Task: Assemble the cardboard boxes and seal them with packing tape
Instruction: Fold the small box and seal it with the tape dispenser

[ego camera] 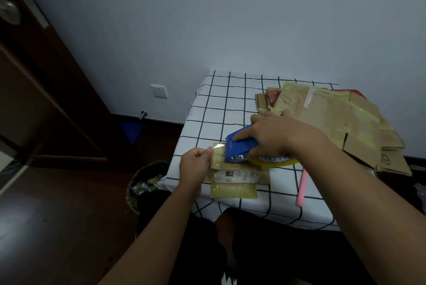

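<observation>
A small flat cardboard box [232,181], covered in yellowish tape and bearing a white label, lies at the near left of the table. My right hand [274,135] grips a blue tape dispenser [239,148] with its yellowish tape roll [274,162], held over the box's far edge. My left hand [196,163] pinches the free end of the tape [217,148] at the box's left side, fingers curled.
A pile of flattened cardboard boxes [334,121] fills the table's far right. A pink stick-like tool [302,188] lies near the front edge. The table wears a white checked cloth [221,105]. A waste bin [145,183] stands on the floor at the left, by a dark door [46,91].
</observation>
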